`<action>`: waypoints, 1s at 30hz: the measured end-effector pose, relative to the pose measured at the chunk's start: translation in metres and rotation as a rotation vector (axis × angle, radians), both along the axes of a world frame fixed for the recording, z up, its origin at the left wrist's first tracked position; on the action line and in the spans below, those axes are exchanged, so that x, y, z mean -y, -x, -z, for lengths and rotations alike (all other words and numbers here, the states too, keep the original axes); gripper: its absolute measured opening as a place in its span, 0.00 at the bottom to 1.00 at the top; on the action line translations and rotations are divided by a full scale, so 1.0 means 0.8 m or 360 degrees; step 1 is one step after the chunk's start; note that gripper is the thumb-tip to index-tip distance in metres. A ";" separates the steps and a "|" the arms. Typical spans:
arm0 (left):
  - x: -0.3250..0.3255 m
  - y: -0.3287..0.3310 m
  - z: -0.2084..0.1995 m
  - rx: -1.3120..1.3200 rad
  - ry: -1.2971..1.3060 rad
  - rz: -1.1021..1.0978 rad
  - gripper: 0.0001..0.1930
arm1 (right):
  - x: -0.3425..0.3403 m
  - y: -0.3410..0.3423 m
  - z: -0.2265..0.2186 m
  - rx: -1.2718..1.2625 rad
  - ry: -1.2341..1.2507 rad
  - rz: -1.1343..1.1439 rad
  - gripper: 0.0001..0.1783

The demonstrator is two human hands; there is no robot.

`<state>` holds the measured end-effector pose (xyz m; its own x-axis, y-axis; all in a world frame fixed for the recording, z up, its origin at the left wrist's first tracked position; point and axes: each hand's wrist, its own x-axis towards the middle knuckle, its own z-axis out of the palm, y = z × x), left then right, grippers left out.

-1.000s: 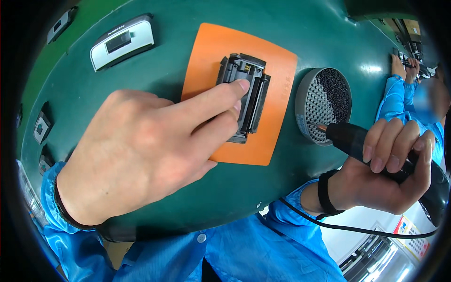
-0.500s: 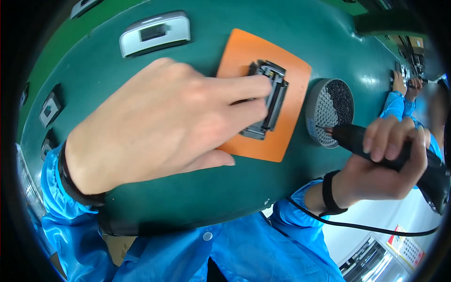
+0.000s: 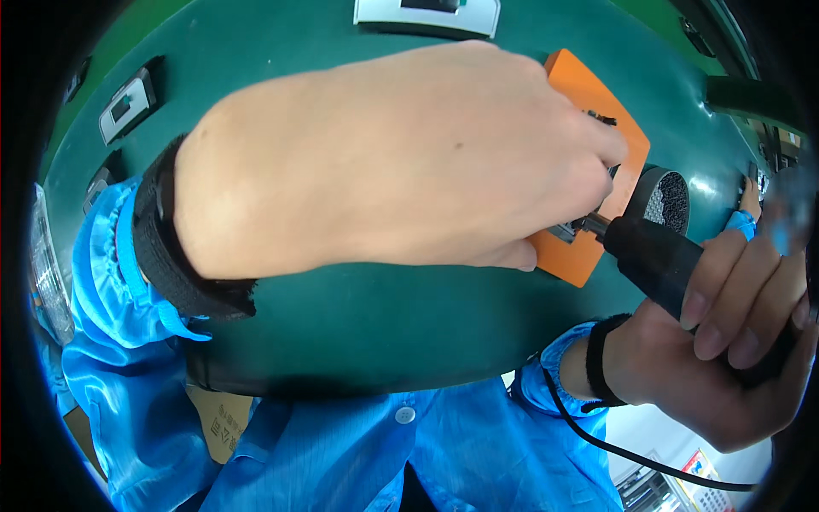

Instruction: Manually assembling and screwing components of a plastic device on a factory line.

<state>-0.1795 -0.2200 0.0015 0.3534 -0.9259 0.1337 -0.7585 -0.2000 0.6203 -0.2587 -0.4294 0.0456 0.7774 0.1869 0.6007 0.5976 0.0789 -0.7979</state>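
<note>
My left hand [image 3: 409, 162] lies over an orange mat [image 3: 597, 94] on the green table [image 3: 358, 316], pressing down on a small dark metal part that it almost fully hides; only an edge of the part [image 3: 570, 229] shows under my fingers. My right hand [image 3: 725, 358] grips a black electric screwdriver [image 3: 661, 260] with a cord trailing below. The screwdriver's tip touches the part at the mat's near edge.
A round black tray of small screws [image 3: 670, 200] sits just right of the mat. A grey-white rectangular piece [image 3: 426, 13] lies at the far edge. Dark framed pieces [image 3: 126, 107] lie at the left. Another person's blue sleeve [image 3: 740, 224] shows at far right.
The view has closed in on the table. My left hand now covers the part much more fully. The screwdriver tip moved left from the screw tray onto the part.
</note>
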 end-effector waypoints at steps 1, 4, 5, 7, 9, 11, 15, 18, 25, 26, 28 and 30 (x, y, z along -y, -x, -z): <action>0.001 -0.001 0.000 0.0005 -0.0025 -0.0014 0.21 | -0.002 -0.002 0.002 -0.0015 -0.0006 0.0001 0.11; 0.003 -0.007 0.003 0.0017 -0.0024 -0.0007 0.21 | -0.008 -0.005 0.007 -0.0052 0.0021 0.0016 0.11; 0.007 -0.009 0.003 0.0016 -0.0016 0.0003 0.21 | -0.008 -0.007 0.008 -0.0067 0.0034 0.0033 0.11; 0.002 0.000 -0.005 0.0002 -0.0049 -0.0046 0.22 | -0.014 -0.011 0.010 -0.0087 0.0009 -0.0004 0.11; 0.000 -0.005 -0.007 -0.0001 -0.0058 -0.0054 0.22 | -0.016 -0.013 0.012 -0.0104 0.0003 -0.0007 0.11; 0.003 -0.007 -0.004 -0.0011 -0.0045 -0.0036 0.22 | -0.016 -0.014 0.014 -0.0119 0.0012 0.0017 0.11; 0.004 -0.008 -0.005 -0.0020 -0.0054 -0.0040 0.22 | -0.016 -0.013 0.016 -0.0137 0.0001 0.0015 0.12; 0.003 -0.009 -0.007 -0.0017 -0.0047 -0.0049 0.22 | -0.018 -0.012 0.015 -0.0136 -0.0012 0.0014 0.12; -0.006 -0.010 -0.002 -0.0007 -0.0058 -0.0092 0.23 | -0.022 -0.015 0.006 -0.0122 -0.0011 -0.0014 0.12; -0.007 -0.009 -0.003 -0.0005 -0.0058 -0.0096 0.23 | -0.026 -0.017 0.008 -0.0130 -0.0011 -0.0013 0.12; -0.010 -0.006 -0.010 0.0007 -0.0069 -0.0118 0.23 | -0.035 -0.022 0.012 -0.0134 -0.0013 -0.0039 0.12; -0.006 -0.006 -0.009 0.0008 -0.0061 -0.0101 0.23 | -0.035 -0.024 0.014 -0.0151 -0.0005 -0.0029 0.12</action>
<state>-0.1750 -0.2152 0.0088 0.4111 -0.9060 0.1007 -0.7466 -0.2712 0.6075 -0.2394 -0.4011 0.0342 0.8273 0.1997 0.5251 0.5178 0.0917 -0.8506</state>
